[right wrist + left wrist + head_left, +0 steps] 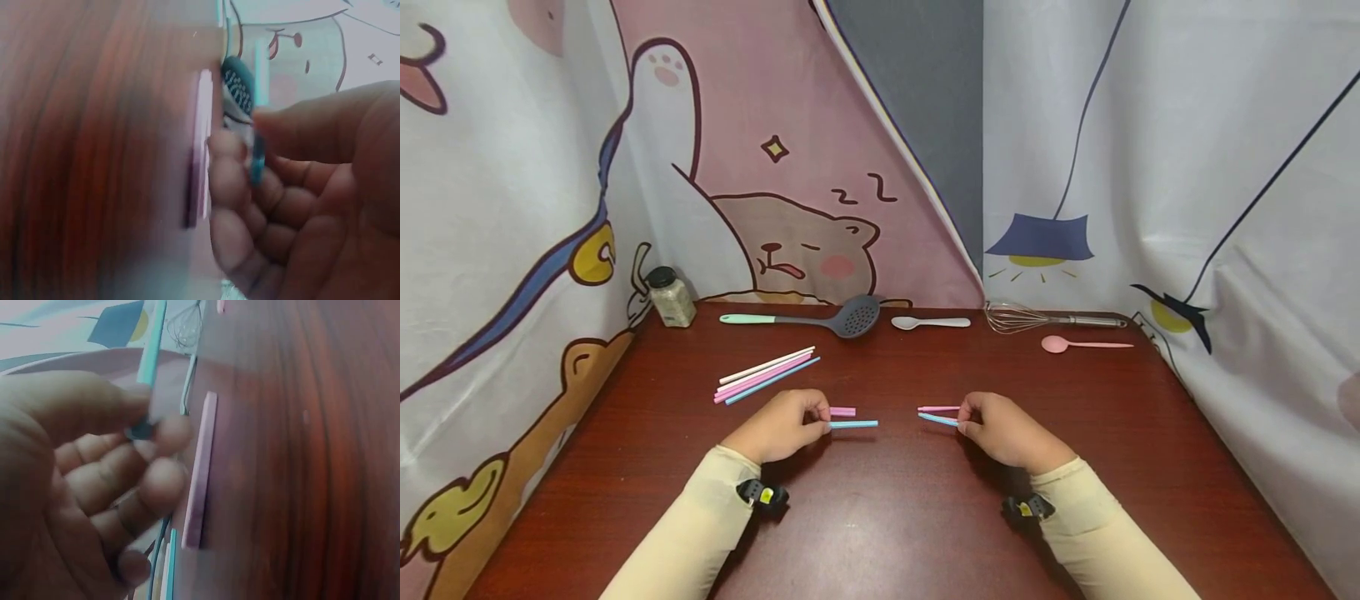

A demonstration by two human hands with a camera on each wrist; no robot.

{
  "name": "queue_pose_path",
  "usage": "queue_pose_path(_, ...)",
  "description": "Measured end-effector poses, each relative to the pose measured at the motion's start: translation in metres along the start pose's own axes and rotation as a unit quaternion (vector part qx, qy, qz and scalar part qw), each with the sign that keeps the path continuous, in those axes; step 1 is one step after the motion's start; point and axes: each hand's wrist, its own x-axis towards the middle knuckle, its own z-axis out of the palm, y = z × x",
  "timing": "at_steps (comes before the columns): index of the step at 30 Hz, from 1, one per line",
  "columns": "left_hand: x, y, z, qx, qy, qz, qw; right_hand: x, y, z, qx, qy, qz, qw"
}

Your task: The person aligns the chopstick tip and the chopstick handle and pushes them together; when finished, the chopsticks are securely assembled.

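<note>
Left hand [782, 427] pinches a short blue straw piece [853, 424] between thumb and curled fingers; the piece sticks out toward table centre. The left wrist view confirms the thumb-finger pinch on the blue piece [150, 347]. A short pink piece [842, 411] lies on the table [887, 517] just behind the blue one, touching or nearly touching the fingertips; can't tell which.

Right hand [1003, 429] mirrors it: fingers curled, pinching its own blue piece [938, 418], with a pink piece [937, 408] flat on the table just behind. Right wrist view is blurred but shows the blue piece [257, 156] gripped and the pink one [201, 144] beside the knuckles.

The two blue tips face each other, apart, across the table centre.

Long straws [765, 375] lie in a bundle left-rear of the left hand. Skimmer [820, 317], white spoon [929, 322], whisk [1045, 317], pink spoon [1082, 343] and jar [670, 297] sit along the back edge.

Judgement: to do well, grip near the ends, keep both blue pieces level and aligned, and avoid nudging the loose pink pieces.
</note>
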Motion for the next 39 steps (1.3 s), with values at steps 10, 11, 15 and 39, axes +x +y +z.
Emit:
queue_pose_path(10,0.000,0.013,0.002,-0.113,0.067,0.026,0.9909,0.000,-0.017,-0.002,0.167,0.059,-0.065,0.9821)
queue_pose_path(11,0.000,0.014,0.003,-0.119,0.075,0.029,0.9897,0.000,-0.019,-0.002,0.171,0.063,-0.068,0.9808)
queue_pose_path(15,0.000,0.017,0.004,-0.145,0.092,0.035,0.9845,-0.002,-0.026,-0.002,0.181,0.072,-0.080,0.9776)
queue_pose_path(39,0.001,0.029,0.007,-0.181,0.116,0.044,0.9756,-0.007,-0.033,0.002,0.184,0.114,-0.096,0.9716)
